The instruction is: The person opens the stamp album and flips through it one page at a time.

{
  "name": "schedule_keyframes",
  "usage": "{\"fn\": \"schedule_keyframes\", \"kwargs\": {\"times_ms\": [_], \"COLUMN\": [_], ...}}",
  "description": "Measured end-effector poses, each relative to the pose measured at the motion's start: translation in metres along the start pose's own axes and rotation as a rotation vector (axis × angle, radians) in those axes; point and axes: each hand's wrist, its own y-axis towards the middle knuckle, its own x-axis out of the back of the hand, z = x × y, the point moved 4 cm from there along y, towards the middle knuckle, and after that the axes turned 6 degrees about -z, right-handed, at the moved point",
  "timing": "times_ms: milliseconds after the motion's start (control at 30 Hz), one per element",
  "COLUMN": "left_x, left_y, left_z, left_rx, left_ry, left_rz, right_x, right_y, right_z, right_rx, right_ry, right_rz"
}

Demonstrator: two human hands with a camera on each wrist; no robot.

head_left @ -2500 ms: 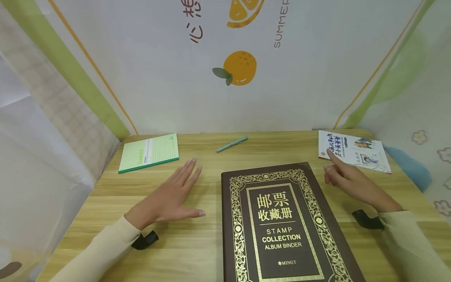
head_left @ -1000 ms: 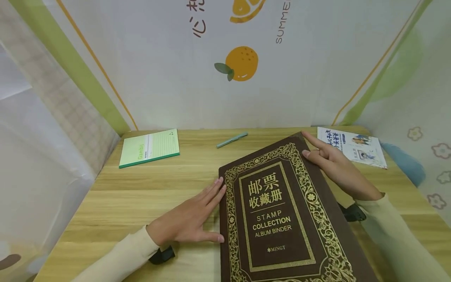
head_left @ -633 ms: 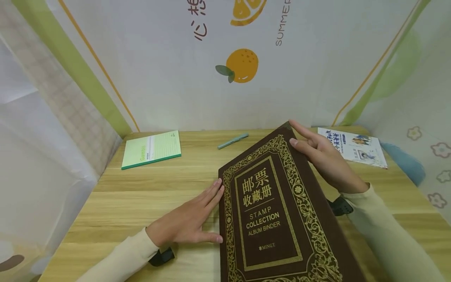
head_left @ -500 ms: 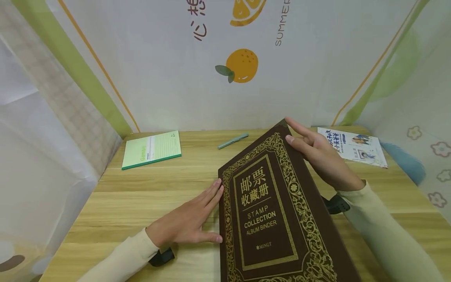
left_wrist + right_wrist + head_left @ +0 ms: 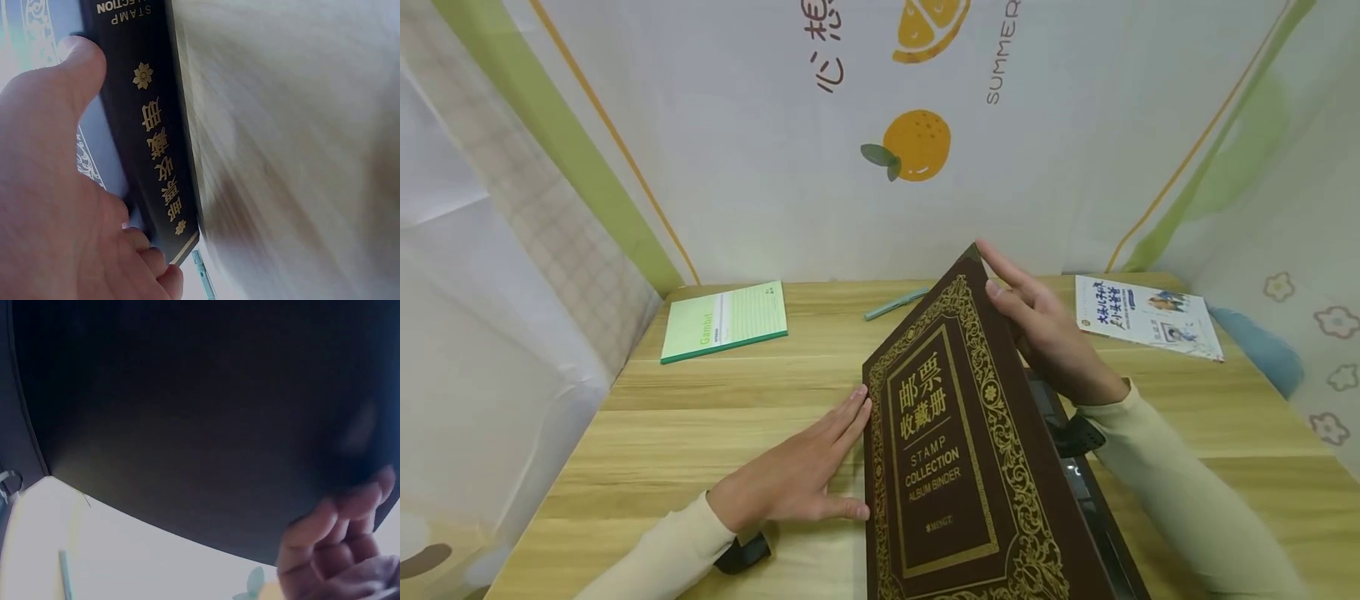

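Observation:
A dark brown stamp album (image 5: 940, 433) with gold lettering lies on the wooden table (image 5: 700, 417), its front cover raised steeply on the spine side. My right hand (image 5: 1045, 333) holds the cover's far right corner, thumb on the front and fingers behind it. In the right wrist view those fingers (image 5: 331, 537) curl against the cover's dark inner face (image 5: 187, 412). My left hand (image 5: 797, 475) lies flat on the table, its straight fingers against the album's spine (image 5: 156, 156). The dark inside of the album (image 5: 1075, 467) shows under the lifted cover.
A green notepad (image 5: 724, 322) lies at the back left, and a teal pen (image 5: 895, 304) lies at the back centre, just behind the cover. A white booklet (image 5: 1142, 317) sits at the back right. Printed backdrop walls close in the table on three sides.
My left hand slid right to the spine and stayed there. My right hand took the cover's far corner and has swung it up and leftward from flat to steeply raised.

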Motion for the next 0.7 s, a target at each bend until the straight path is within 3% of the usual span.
{"fn": "schedule_keyframes", "kwargs": {"times_ms": [167, 267, 533, 700], "left_x": [0.001, 0.0, -0.001, -0.001], "left_y": [-0.003, -0.005, -0.008, -0.008], "left_z": [0.001, 0.002, 0.003, 0.004], "left_rx": [0.005, 0.005, -0.014, 0.0], "left_ry": [0.004, 0.016, 0.059, 0.05], "left_rz": [0.003, 0.002, -0.021, -0.005], "right_x": [-0.016, -0.022, -0.039, -0.054], "right_y": [0.002, 0.001, -0.004, -0.005], "right_z": [-0.01, -0.02, -0.046, -0.068], "right_rx": [0.106, 0.13, 0.205, 0.309], "right_ry": [0.07, 0.022, -0.379, -0.602], "right_rz": [0.181, 0.247, 0.283, 0.305]}}
